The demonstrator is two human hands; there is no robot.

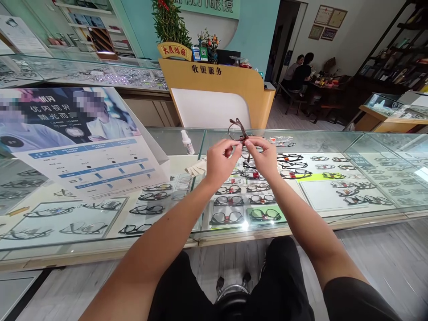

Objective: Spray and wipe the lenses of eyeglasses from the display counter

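Note:
Above the glass counter, both my hands grip one pair of eyeglasses (236,129). The frame is dark with a round lens, tilted up on its side. My left hand (222,159) pinches its near edge between thumb and fingers. My right hand (262,154) is closed on the darker part just to the right, thumb against the frame. The fingertips of both hands nearly meet. Under the glass below them, several rows of eyeglasses (229,200) lie folded on display. My fingers hide part of the held pair.
A white spray bottle (187,143) and a beige cloth (197,167) are on the glass counter (187,234) to my left. A large printed sign (100,171) stands farther left. Beyond is a wooden cashier desk (259,98). Two people (301,71) sit in the back right.

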